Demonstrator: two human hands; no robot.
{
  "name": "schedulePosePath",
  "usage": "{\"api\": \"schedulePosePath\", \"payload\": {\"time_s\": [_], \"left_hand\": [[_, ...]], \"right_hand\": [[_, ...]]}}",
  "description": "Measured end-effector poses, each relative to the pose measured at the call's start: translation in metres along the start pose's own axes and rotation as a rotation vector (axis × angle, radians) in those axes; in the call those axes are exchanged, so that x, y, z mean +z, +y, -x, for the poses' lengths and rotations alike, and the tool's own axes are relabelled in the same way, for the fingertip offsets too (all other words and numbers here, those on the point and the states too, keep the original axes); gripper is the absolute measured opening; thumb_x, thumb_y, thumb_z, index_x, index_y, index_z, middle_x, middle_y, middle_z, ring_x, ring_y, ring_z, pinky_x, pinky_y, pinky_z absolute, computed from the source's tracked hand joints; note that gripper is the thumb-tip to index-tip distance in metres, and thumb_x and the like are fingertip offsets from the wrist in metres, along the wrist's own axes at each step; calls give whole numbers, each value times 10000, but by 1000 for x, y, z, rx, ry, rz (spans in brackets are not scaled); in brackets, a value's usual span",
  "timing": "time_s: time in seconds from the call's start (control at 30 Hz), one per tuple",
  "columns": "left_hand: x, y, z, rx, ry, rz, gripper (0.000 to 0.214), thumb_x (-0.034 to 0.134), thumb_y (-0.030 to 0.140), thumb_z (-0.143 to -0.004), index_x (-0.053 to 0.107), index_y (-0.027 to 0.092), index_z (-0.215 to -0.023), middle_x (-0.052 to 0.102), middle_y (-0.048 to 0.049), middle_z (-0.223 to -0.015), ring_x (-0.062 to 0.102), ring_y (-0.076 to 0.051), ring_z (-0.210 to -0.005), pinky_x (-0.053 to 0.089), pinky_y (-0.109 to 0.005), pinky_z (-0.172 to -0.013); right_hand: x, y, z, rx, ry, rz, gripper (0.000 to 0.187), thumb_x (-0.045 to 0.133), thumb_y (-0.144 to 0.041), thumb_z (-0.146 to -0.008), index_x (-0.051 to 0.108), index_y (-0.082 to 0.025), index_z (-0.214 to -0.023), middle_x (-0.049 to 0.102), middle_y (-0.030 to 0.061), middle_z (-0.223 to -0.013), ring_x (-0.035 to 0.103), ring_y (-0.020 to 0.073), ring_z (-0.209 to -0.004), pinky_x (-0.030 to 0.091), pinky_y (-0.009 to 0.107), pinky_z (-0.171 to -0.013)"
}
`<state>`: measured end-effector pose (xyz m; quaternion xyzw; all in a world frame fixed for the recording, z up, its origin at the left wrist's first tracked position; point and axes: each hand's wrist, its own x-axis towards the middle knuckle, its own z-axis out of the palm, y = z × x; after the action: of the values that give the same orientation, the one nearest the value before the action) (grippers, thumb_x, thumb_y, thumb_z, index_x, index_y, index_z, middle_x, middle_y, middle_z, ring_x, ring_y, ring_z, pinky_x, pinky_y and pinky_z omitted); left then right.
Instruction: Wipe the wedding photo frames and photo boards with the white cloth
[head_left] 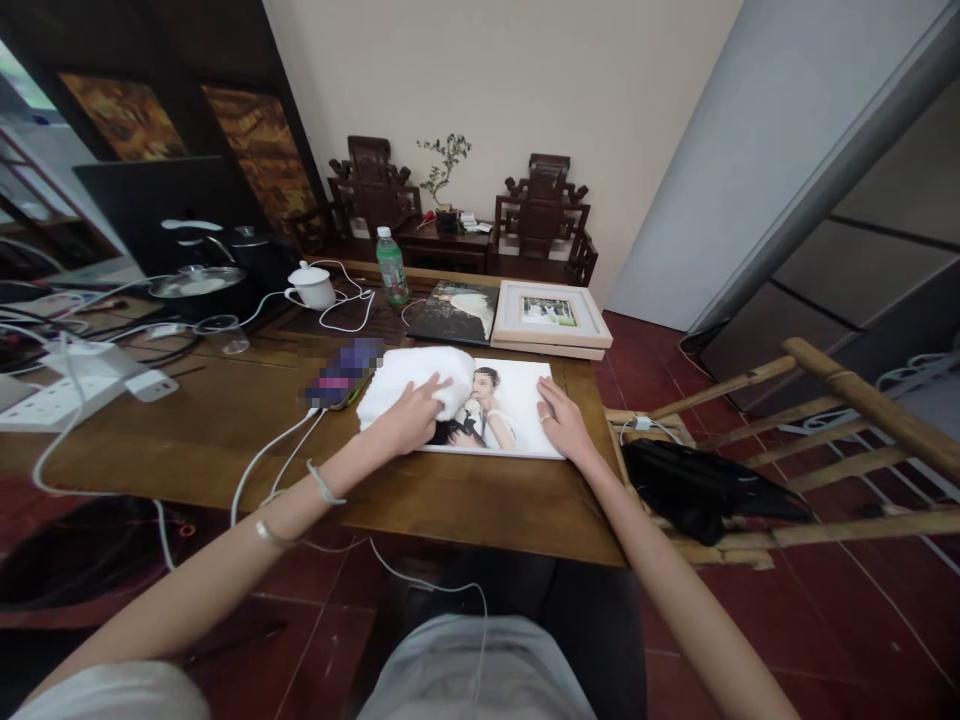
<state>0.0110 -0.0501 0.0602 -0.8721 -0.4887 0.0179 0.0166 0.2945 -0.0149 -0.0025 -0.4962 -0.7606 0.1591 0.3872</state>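
Note:
A large photo print point(517, 415) lies flat on the wooden table point(225, 420) in front of me. A white folded cloth point(409, 385) rests on the print's left part. My left hand point(409, 415) presses on that cloth, fingers bent over it. On the print's right edge my right hand point(564, 420) lies flat, fingers stretched out, holding nothing.
Behind the print lie a dark photo album point(457, 312) and a white framed picture point(550, 315). A green bottle point(391, 266), a white teapot point(311, 286), cables, a power strip point(52, 400) and a pan point(196, 282) stand to the left. A bamboo chair point(810, 450) with a black bag point(697, 485) is at the right.

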Motion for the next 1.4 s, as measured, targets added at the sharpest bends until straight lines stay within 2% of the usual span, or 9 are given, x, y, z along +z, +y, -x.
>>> {"api": "schedulePosePath", "payload": {"time_s": [0.17,0.3,0.4,0.67,0.8,0.93,1.1,1.27,1.4], "left_hand": [[-4,35,50,65,-28,57,326,396,-9,-684,669,105,-821,305,-118,-1488,180,-316,-1396,270,-543,-1083],[-8,41,60,105,-48,85,336,397,-18,-668,668,124,-807,318,-69,-1487,196,-295,-1396,277,-520,-1093],[-12,28,38,95,-40,78,319,388,1,-712,663,116,-828,371,-98,-1457,275,-286,-1371,316,-479,-1080],[-9,-19,-63,-55,39,18,292,438,68,-768,654,92,-963,600,-181,-1208,551,-274,-1155,427,-370,-982],[-6,-25,-78,-93,73,29,286,453,73,-765,657,103,-964,609,-164,-1194,554,-270,-1149,413,-375,-992],[-1,-18,-56,-41,68,-6,284,422,52,-763,653,98,-922,508,-190,-1327,446,-283,-1265,375,-419,-1023],[-2,11,5,32,5,33,304,396,20,-726,653,99,-869,335,-129,-1473,227,-300,-1386,279,-517,-1082],[-5,45,67,79,-55,118,348,404,-34,-646,675,107,-812,289,-99,-1497,159,-316,-1401,245,-548,-1098],[-6,52,85,138,-76,157,339,413,-45,-615,674,130,-743,280,-53,-1504,163,-307,-1402,243,-547,-1104]], "right_hand": [[1,0,0,10,-1,1,445,454,-209,-830,573,-143,-1254,504,105,-1359,393,246,-1312,294,448,-1118],[1,0,-1,12,-4,12,445,448,-208,-833,573,-124,-1251,505,115,-1356,387,247,-1316,289,440,-1121],[0,0,0,22,-10,11,442,443,-211,-840,570,-122,-1254,498,116,-1362,382,245,-1319,288,443,-1119],[-1,1,0,11,-6,18,436,444,-215,-842,575,-141,-1251,513,100,-1351,401,234,-1307,299,432,-1116],[-1,2,0,8,-5,30,438,434,-212,-846,572,-111,-1249,510,126,-1349,408,238,-1303,300,435,-1113],[-1,1,0,1,-6,18,434,441,-212,-847,572,-135,-1253,508,108,-1355,401,239,-1307,300,441,-1113],[0,2,-1,0,-6,25,437,438,-209,-846,572,-106,-1249,507,128,-1352,399,242,-1308,302,428,-1114],[1,4,-1,-14,-6,49,439,428,-199,-843,571,-124,-1252,514,111,-1349,406,239,-1304,306,442,-1112],[1,4,-1,-10,-4,65,441,420,-206,-847,569,-104,-1250,511,125,-1348,406,240,-1304,308,442,-1111]]}}
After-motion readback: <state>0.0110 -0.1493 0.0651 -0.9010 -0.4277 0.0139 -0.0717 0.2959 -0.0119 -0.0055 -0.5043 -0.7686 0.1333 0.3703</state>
